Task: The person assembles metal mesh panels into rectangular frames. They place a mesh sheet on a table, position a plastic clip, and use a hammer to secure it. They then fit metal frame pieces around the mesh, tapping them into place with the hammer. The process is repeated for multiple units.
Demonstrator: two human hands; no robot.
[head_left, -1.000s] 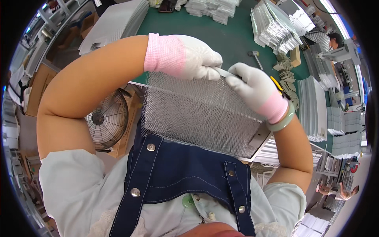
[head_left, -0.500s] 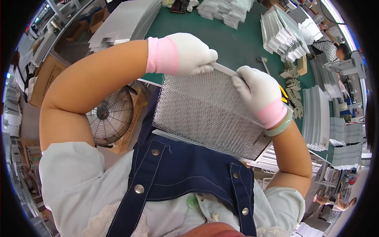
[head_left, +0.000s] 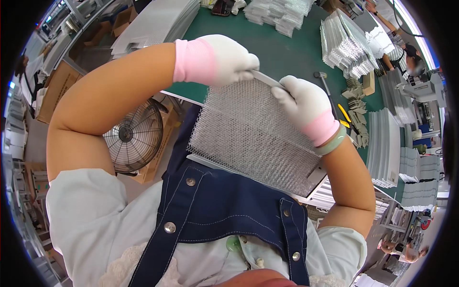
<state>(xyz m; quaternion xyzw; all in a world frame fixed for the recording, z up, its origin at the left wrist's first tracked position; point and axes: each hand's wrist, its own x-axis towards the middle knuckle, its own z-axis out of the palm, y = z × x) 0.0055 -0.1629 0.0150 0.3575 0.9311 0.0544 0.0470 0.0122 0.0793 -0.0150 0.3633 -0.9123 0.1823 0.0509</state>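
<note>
A silvery metal mesh panel [head_left: 253,129] lies tilted in front of my chest, its near side set in a metal frame strip [head_left: 244,176] close to my apron. At its far edge runs a short light-grey metal strip [head_left: 266,78]. My left hand [head_left: 229,61], in a white glove with a pink cuff, is closed on the strip's left part. My gloved right hand [head_left: 303,101] is closed on the right part, thumb pressed against it. The fingers hide both ends of the strip, so I cannot tell how far it sits over the mesh.
On the green table [head_left: 282,55] lie a hammer [head_left: 325,79], yellow-handled pliers [head_left: 344,114] and small grey metal pieces [head_left: 357,117]. Mesh stacks [head_left: 346,45] stand at the back, frame strips [head_left: 384,148] at right. A fan [head_left: 134,136] is at left; a person [head_left: 411,62] works far right.
Both hands have shifted slightly left and away from me, with the strip still held between them. The mesh panel's far edge has moved a little with them.
</note>
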